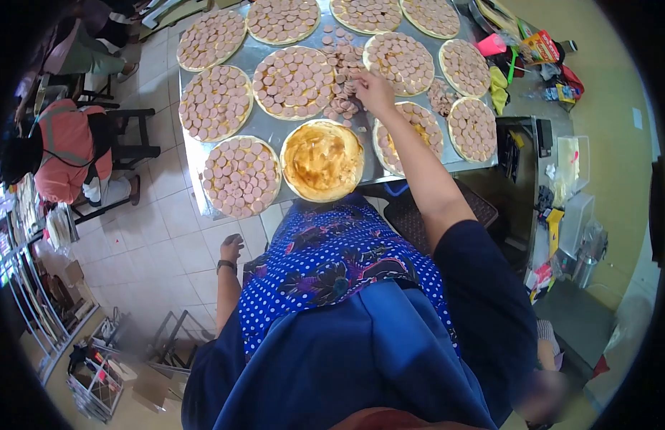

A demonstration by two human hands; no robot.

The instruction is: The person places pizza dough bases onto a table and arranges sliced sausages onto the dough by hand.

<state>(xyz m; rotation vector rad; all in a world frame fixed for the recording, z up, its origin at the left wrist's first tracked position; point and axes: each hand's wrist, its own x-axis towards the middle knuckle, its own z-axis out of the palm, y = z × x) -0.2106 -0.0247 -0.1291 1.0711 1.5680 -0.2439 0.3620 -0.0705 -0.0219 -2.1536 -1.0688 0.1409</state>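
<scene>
My right hand point(376, 93) reaches across the metal table point(375, 170), its fingers closed at the edge of a heap of sausage slices point(345, 61). Individual slices in the fingers are too small to make out clearly. Nearest me lies a round pizza base point(322, 161) coated in orange-brown sauce, bare of slices. Beneath my right forearm, another pizza point(423, 129) has slices around a partly uncovered sauce area. Several more slice-topped pizzas surround the heap, including one point(241, 177) at the near left. My left hand point(231, 247) hangs beside my apron, fingers loosely apart, holding nothing.
A smaller slice pile point(441, 97) lies between pizzas on the right. Packets, a pink cup point(491, 45) and cloths crowd the table's far right. Someone in an orange top point(73, 150) sits at left beside dark stools point(132, 132). A brown woven-top stool point(454, 215) stands under the near edge.
</scene>
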